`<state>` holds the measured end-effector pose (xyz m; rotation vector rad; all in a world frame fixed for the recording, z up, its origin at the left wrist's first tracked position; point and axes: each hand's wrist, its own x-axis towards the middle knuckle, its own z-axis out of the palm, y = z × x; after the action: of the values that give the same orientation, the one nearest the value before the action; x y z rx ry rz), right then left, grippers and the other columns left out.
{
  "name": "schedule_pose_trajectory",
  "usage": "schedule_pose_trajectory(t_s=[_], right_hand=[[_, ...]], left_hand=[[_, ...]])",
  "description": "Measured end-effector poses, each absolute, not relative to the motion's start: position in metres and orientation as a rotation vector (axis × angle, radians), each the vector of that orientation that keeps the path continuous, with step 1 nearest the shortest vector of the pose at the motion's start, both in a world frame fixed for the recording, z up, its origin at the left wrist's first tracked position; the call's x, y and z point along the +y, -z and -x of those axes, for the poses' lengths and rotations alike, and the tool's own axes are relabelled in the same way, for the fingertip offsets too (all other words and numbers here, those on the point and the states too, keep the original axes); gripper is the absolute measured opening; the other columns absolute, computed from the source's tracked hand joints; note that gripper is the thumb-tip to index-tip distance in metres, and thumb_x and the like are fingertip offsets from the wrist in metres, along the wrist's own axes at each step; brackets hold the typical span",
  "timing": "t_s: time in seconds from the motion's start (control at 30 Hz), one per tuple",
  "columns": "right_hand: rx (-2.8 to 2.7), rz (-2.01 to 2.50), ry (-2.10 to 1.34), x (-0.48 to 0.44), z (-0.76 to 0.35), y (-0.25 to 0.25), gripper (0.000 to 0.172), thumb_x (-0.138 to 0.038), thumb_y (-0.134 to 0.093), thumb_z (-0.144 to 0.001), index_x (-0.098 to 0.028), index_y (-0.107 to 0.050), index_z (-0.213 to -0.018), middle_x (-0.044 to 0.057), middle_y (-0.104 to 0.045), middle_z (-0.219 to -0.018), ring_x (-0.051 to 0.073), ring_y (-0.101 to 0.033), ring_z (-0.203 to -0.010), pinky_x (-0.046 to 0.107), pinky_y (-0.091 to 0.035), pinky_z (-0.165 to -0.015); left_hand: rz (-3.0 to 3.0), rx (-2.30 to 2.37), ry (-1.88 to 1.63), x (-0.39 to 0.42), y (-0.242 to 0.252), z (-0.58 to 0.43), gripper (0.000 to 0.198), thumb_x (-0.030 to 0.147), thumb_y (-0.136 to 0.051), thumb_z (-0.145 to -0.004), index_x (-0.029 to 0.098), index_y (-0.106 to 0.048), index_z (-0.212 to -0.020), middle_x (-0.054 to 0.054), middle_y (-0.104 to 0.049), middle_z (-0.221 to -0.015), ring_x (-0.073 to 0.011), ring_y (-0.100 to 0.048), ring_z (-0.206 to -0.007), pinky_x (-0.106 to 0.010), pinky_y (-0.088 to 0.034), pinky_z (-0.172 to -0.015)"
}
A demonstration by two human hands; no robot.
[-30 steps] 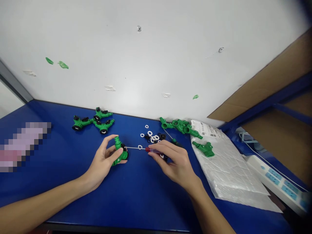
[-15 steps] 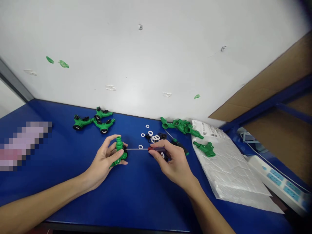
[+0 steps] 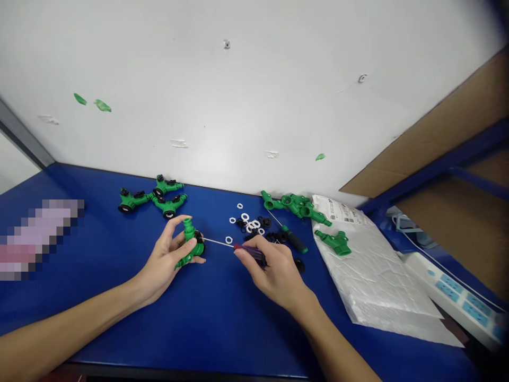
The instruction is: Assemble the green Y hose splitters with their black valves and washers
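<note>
Both forearms come in from the near edge, left one from the near left corner, right one from the near right, and the hands meet up over the middle of the table [image 3: 222, 323]. Left hand [image 3: 169, 257] has its palm turned to the right and is gripping a green fitting [image 3: 188, 228], thumb across the near side, index finger hooked up by the top spout, other fingers tucked behind. So the fitting sits just left of centre, spout pointing up, and a black knob [image 3: 198, 237] on it faces right. Right hand [image 3: 280, 270] is wrist-low, knuckles up, pinching the dark handle of a screwdriver [image 3: 254, 254] between thumb and index, with the thin shaft running left to the knob. Can't really make out where the tip lands, it's too small. The left fingers cover a good bit of the fitting, and the right hand hides the back end of the handle. It also partly blocks some black bits [image 3: 274, 237] behind it, and a black disc [image 3: 299, 265] pokes out on its right. The white rings [image 3: 253, 225] overlap the black stuff, so no clue on a count. A green screwdriver [image 3: 294, 239] lies far of that hand. Far left there's a blurred-out patch [image 3: 40, 239], unreadable, cut by the frame. Both elbows are cropped too.
</note>
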<state>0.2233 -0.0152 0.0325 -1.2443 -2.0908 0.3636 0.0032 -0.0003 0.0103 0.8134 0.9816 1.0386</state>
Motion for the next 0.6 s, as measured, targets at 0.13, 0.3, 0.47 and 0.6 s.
schedule_pose_trajectory(t_s=[0.13,0.3,0.47,0.6], right_hand=[[-2.143,1.287,-0.417,-0.018,-0.224,-0.042,0.014,-0.031,-0.047,-0.096,-0.019,-0.055,-0.095,-0.003,-0.058,-0.058,0.012,-0.053,-0.047,0.024,-0.039,-0.049],[-2.102,1.123,-0.391,-0.015,-0.227,-0.036,0.008,-0.025,-0.053,-0.095,-0.020,-0.058,-0.100,0.004,-0.072,-0.084,0.015,-0.068,-0.067,0.023,-0.051,-0.059],[-2.107,1.145,-0.228,-0.014,-0.222,-0.021,0.014,-0.031,-0.051,-0.098,-0.019,-0.058,-0.099,0.005,-0.075,-0.079,0.017,-0.071,-0.062,0.024,-0.052,-0.056],[-2.207,1.251,-0.307,-0.016,-0.220,-0.028,0.014,-0.028,-0.048,-0.098,-0.019,-0.054,-0.106,0.004,-0.073,-0.081,0.018,-0.070,-0.064,0.026,-0.052,-0.056]], left_hand=[[-0.833,0.986,-1.016,-0.001,-0.008,-0.002,0.049,0.031,-0.070,-0.083,0.034,-0.045,-0.124,0.002,-0.063,-0.094,-0.0163,-0.062,-0.090,-0.035,-0.059,-0.081],[-0.829,1.027,-1.012,-0.001,-0.009,-0.001,0.053,0.032,-0.073,-0.080,0.033,-0.045,-0.125,0.002,-0.063,-0.094,-0.0195,-0.063,-0.094,-0.036,-0.060,-0.078],[-0.820,1.039,-1.040,0.001,-0.009,-0.002,0.053,0.032,-0.073,-0.079,0.033,-0.045,-0.125,0.002,-0.061,-0.092,-0.0190,-0.062,-0.092,-0.036,-0.060,-0.077],[-0.823,1.050,-1.056,0.003,-0.008,-0.001,0.052,0.032,-0.072,-0.080,0.034,-0.045,-0.124,0.002,-0.060,-0.090,-0.0185,-0.062,-0.090,-0.035,-0.060,-0.075]])
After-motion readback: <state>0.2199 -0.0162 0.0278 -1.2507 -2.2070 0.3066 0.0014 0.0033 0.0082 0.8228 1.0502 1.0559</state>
